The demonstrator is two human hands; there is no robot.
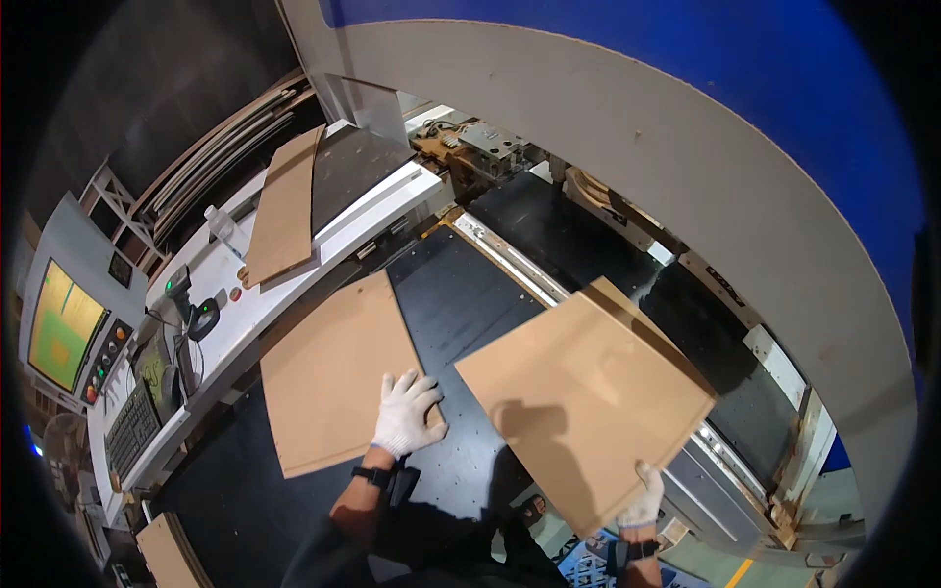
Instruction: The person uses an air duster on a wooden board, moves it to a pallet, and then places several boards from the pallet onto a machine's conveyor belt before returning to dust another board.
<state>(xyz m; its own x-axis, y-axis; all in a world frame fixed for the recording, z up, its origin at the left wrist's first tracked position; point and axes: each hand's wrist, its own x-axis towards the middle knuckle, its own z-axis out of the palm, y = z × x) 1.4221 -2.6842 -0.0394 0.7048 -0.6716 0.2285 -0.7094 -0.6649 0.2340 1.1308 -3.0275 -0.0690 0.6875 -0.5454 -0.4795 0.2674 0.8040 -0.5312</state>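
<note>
My right hand [643, 498], in a white knit glove, grips the lower right edge of a tan square wood panel [578, 392]. This panel is tilted up off the black table, and my fingers behind it are hidden. To its left, a second tan panel [338, 377] lies flat on the black worktable [466, 284]. My left hand [407, 414], gloved too, rests at that panel's right edge with its fingers spread and nothing held in them.
A grey and blue machine housing [627, 69] arches over the right side. Along the left runs a white bench [230, 304] with a tan board [286, 211], a bottle [223, 227], a barcode scanner [186, 294] and a keyboard [133, 423]. A lit monitor [67, 323] stands at far left.
</note>
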